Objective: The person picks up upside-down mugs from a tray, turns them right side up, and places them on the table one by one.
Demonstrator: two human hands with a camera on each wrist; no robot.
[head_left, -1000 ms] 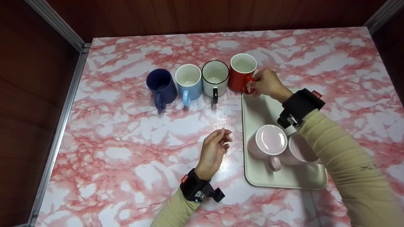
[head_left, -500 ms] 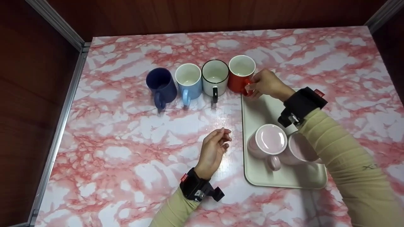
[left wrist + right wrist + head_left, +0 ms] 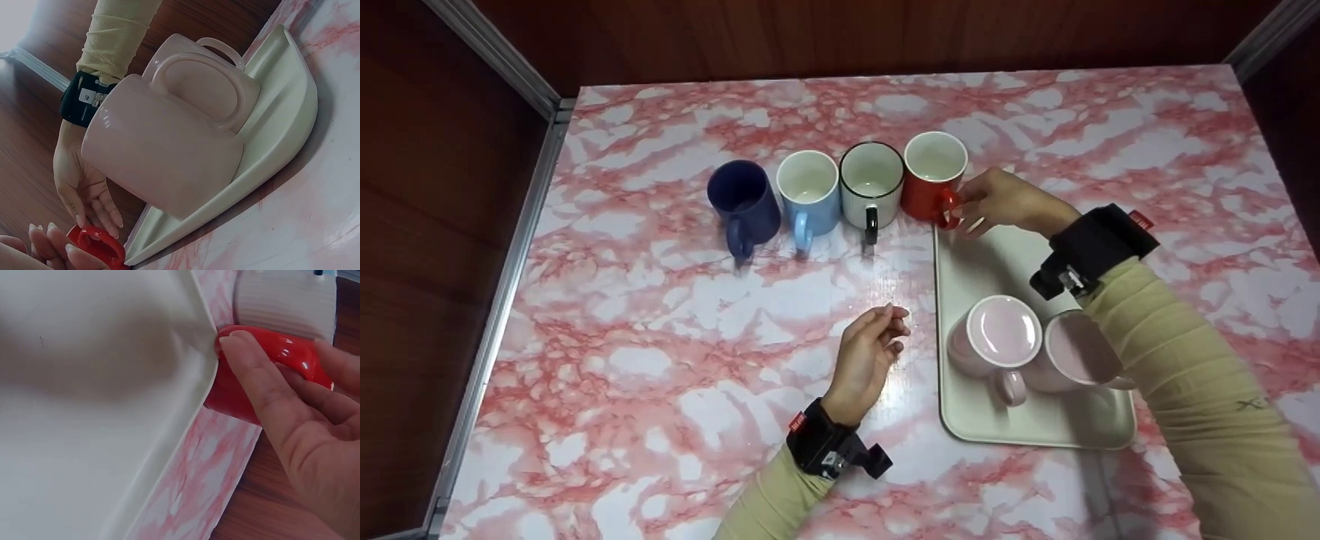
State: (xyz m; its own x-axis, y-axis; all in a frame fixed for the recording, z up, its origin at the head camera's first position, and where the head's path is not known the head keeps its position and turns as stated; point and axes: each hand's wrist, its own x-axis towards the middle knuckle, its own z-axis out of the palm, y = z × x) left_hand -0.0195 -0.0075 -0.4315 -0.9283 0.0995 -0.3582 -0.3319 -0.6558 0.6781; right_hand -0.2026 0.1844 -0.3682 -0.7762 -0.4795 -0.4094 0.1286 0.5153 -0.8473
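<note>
I see the right hand (image 3: 1009, 201), fingers loosely apart, touching the glossy red cylindrical mug (image 3: 922, 193), which stands toward the red-marbled tabletop's (image 3: 682, 330) far edge, handle facing nearward, probably for reach; the left hand (image 3: 866, 364) holds nothing.

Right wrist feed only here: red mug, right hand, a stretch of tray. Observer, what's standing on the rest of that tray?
Observer: Two pink mugs, left and right, at the end of the tray nearest the person.
Operator: Copy. Left hand holding anything?
Observer: No, the head view shows it holding nothing.
Operator: I only get part of a white mug next to the red mug. Full row?
Observer: Four in the head view, left to right: dark blue mug, light blue mug, the white one with a black rim, then the red one.
</note>
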